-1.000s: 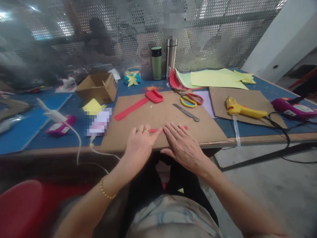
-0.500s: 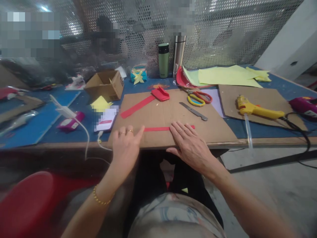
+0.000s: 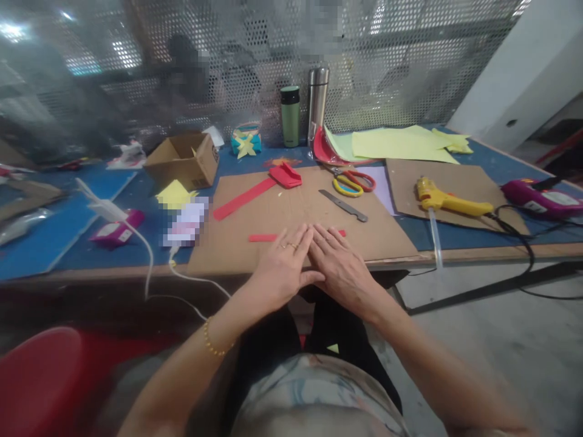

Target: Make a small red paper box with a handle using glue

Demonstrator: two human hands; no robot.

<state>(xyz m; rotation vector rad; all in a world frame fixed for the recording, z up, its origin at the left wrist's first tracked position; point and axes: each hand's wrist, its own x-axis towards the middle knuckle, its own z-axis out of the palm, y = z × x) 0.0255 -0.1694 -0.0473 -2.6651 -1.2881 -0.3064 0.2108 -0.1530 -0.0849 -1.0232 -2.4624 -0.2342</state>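
Red strip point(image 3: 262, 238) beneath both hands point(image 3: 283, 267) point(image 3: 341, 267)

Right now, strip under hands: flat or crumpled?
Flat where visible: red strip lies straight on cardboard; left hand, right hand cover its middle.

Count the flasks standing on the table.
2. The green flask stands at the back, near the mesh screen; the silver flask stands just to its right. Another could be hidden behind the open box.
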